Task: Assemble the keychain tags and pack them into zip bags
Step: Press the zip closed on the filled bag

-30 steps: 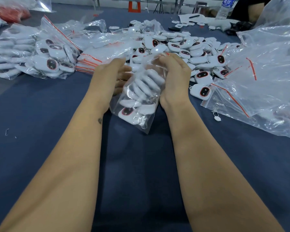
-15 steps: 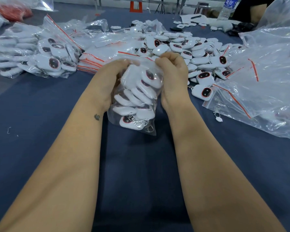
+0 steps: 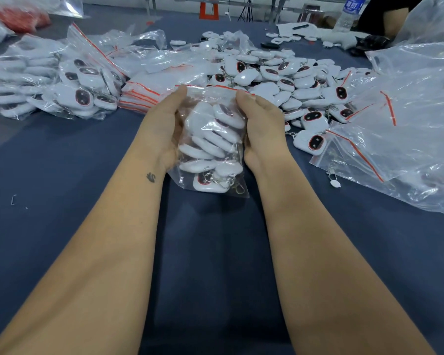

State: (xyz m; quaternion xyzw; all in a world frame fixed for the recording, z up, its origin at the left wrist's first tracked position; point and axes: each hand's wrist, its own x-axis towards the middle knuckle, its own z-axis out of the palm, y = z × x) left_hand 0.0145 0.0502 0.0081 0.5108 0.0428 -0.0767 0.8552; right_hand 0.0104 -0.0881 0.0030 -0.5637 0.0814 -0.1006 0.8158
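Note:
A clear zip bag point(image 3: 212, 149) with a red seal strip stands upright on the blue table, stuffed with several white keychain tags. My left hand point(image 3: 162, 126) grips its left side and my right hand point(image 3: 263, 124) grips its right side, fingertips of both at the top seal. Metal key rings show at the bag's bottom. Behind it lies a big loose pile of white tags point(image 3: 280, 78) with dark red-rimmed windows.
Filled bags point(image 3: 82, 90) are heaped at the left, and flat empty zip bags point(image 3: 144, 93) lie just beyond my left hand. Large crumpled clear bags point(image 3: 400, 129) cover the right. A water bottle point(image 3: 349, 11) and another person's arm are at the far right edge.
The bag has been turned from tilted to upright between my hands. Both hands slid along its sides, with fingertips now spread apart at the top seal.

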